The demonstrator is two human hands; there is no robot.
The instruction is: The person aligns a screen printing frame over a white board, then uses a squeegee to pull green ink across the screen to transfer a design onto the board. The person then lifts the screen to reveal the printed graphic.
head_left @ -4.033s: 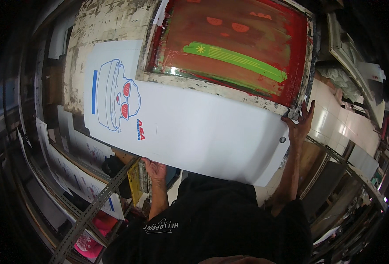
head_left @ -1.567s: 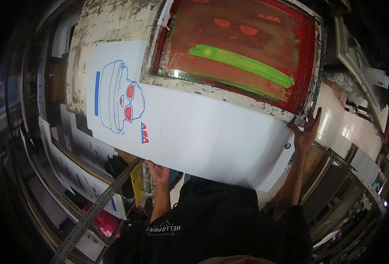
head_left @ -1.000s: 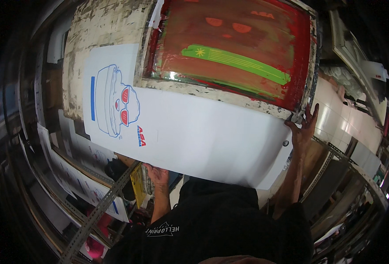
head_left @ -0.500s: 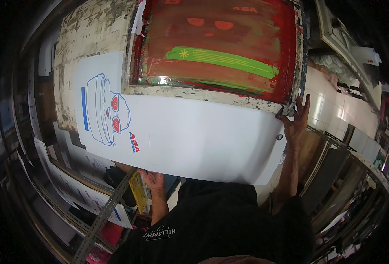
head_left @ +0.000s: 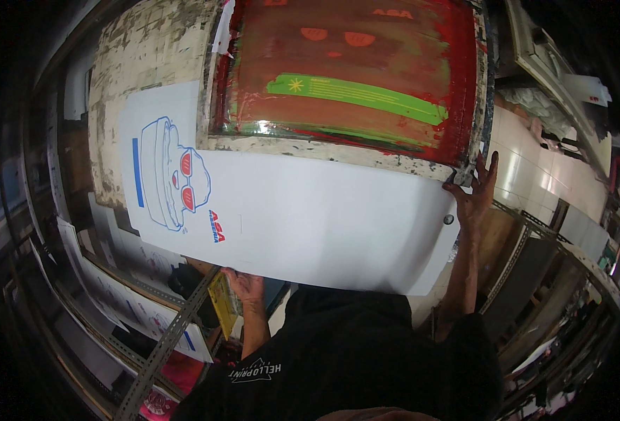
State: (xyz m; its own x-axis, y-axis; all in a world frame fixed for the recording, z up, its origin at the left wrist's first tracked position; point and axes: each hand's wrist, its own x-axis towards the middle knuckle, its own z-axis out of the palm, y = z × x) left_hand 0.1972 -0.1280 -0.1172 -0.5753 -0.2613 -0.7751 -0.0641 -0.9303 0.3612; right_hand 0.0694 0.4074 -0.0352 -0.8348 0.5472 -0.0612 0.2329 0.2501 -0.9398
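Observation:
A long white sheet (head_left: 338, 217) lies on the worktable, printed at its left end with a blue-outlined cartoon figure in red sunglasses. Its far side meets the near rail of a screen-printing frame (head_left: 338, 156). At the sheet's near edge my left hand (head_left: 245, 286) is closed on it, some fingers hidden beneath. My right hand (head_left: 477, 195) reaches up at the sheet's right end, fingers spread, the thumb near the sheet's corner and the frame's near right corner. Red and green ink smears cover the screen mesh (head_left: 366, 63), with a bright green strip (head_left: 355, 96) across it.
The worktable (head_left: 145, 49) has a stained, patchy surface at the far left. A perforated metal rack (head_left: 170, 333) at lower left holds more printed sheets (head_left: 142, 309). Beside my left arm stands a yellow panel (head_left: 222, 305). Dark boards (head_left: 527, 277) lean in a rack at right, near a tiled floor (head_left: 527, 168).

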